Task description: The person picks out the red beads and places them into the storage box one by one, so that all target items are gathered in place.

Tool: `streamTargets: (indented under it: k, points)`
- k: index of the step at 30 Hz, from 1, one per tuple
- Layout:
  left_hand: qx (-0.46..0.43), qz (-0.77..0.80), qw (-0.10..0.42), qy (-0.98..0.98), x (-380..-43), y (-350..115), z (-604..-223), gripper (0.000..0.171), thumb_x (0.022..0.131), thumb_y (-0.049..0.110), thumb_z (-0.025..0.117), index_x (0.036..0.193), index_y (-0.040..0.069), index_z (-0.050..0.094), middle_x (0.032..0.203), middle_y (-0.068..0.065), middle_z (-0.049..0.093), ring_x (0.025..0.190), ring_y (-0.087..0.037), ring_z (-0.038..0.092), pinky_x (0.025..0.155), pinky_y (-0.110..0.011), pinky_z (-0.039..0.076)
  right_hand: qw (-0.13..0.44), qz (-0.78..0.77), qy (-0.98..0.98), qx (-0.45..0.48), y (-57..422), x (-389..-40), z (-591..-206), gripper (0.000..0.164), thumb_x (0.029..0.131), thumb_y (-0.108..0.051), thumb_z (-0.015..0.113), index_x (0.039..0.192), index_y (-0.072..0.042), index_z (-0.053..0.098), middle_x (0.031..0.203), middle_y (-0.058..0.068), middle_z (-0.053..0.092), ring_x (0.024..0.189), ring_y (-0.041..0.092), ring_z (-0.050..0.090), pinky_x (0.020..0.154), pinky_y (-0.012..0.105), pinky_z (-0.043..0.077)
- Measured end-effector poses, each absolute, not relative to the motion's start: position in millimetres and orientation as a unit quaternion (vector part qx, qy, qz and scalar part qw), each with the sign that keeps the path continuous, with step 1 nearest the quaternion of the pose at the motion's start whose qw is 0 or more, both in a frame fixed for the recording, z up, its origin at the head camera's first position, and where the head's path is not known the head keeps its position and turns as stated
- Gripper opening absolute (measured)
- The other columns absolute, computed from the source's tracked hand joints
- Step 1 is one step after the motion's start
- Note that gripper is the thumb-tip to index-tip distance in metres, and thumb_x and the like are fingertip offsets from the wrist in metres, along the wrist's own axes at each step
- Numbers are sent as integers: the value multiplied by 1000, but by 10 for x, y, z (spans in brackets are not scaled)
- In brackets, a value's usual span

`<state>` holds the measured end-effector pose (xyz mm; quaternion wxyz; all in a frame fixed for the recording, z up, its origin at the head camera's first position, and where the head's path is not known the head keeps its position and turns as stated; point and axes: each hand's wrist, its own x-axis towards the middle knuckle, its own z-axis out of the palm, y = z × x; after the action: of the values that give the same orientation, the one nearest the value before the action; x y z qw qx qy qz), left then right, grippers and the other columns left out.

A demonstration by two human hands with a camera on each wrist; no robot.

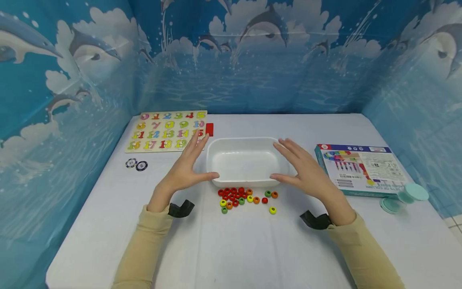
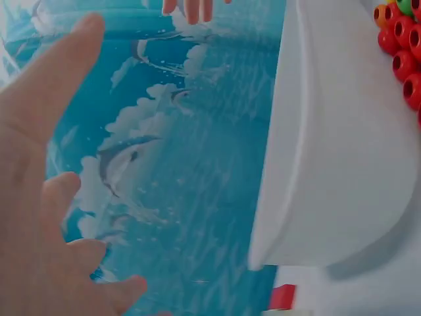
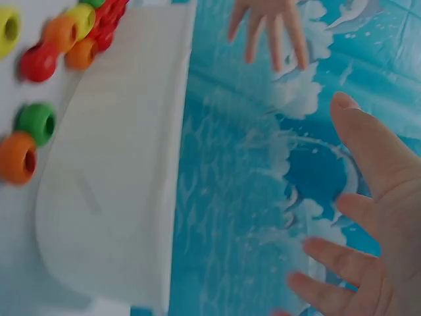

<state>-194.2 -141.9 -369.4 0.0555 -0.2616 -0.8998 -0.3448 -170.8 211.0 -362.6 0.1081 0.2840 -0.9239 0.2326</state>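
Note:
A white rectangular dish (image 1: 247,183) stands on the table, its inside bare. To its left is my left hand (image 1: 185,168), fingers spread and thumb pointing at the near left corner. My right hand (image 1: 303,170) mirrors it on the other side, also with spread fingers. Both wrist views show a gap between each hand and the dish wall (image 2: 348,151), so neither grips it. Close in front of the dish lie several loose beads with holes: red beads (image 1: 241,190), a green bead (image 3: 36,124), orange and yellow ones, mostly clustered toward the left.
A wooden number board (image 1: 159,134) lies at the back left, a red piece (image 1: 209,129) by its edge. Two round chips (image 1: 142,166) sit before it. On the right are a flat game box (image 1: 361,170) and teal round containers (image 1: 416,192). Dolphin-print curtains (image 1: 252,88) surround the table.

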Motion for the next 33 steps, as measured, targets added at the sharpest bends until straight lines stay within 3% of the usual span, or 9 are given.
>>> streamTargets:
  k: [2,5,10,12,16,21,23,33]
  points:
    - [-267,-417,24,-869,-1962,-1422,-3732,99,65,45,76,141,40,12,146,16,-13,133,-11,-6,99,-62,20,71,300,-904,297,2076,-1664,-3596,68,75,-42,69,134,-27,39,133,-1,41,121,20,37,93,50,39]
    - [-274,-506,-28,-818,-1981,-1411,-3822,100,64,27,81,142,29,19,146,9,-15,134,-15,-10,103,-58,16,-1,388,-865,318,2041,-1629,-3599,50,75,-28,71,122,-23,53,116,-4,55,101,15,53,81,38,50]
    - [-270,-597,-97,-749,-2001,-1338,-4016,92,65,9,79,139,10,24,146,-5,-18,134,-27,-2,106,-51,16,-108,452,-810,356,1956,-1543,-3632,33,78,-6,68,110,-8,60,97,2,64,81,17,59,66,30,53]
    - [-263,-622,-106,-730,-2054,-1320,-4171,90,65,12,80,138,13,26,146,-1,-18,134,-26,1,106,-50,17,-131,455,-804,358,1943,-1526,-3757,29,79,-8,67,107,-5,62,93,4,64,75,16,58,61,29,53]
    - [-269,-664,-104,-690,-2133,-1293,-4400,90,65,8,79,137,9,25,146,-5,-16,133,-33,7,105,-53,17,-131,449,-813,348,1918,-1467,-3992,27,78,-10,69,104,-5,64,88,6,65,67,16,55,54,26,50]
    - [-264,-690,-104,-666,-2084,-1247,-4412,93,65,-2,76,137,0,17,141,-27,12,121,-48,24,104,-56,17,-87,440,-828,337,1852,-1356,-4048,24,76,-3,68,100,-3,65,73,6,61,60,19,50,48,23,45]
    - [-252,-697,-99,-663,-2063,-1235,-4419,94,65,-1,77,137,1,17,139,-29,16,122,-47,23,105,-54,15,-74,438,-834,327,1840,-1342,-4069,23,76,-2,69,99,-3,66,71,5,59,60,19,50,48,23,44]
    - [-214,-708,-73,-669,-1954,-1178,-4447,88,70,-1,73,139,6,20,148,-12,3,134,-30,7,108,-45,12,-49,425,-857,288,1853,-1387,-4248,18,77,-6,68,96,-7,67,69,0,58,59,15,49,48,22,43]
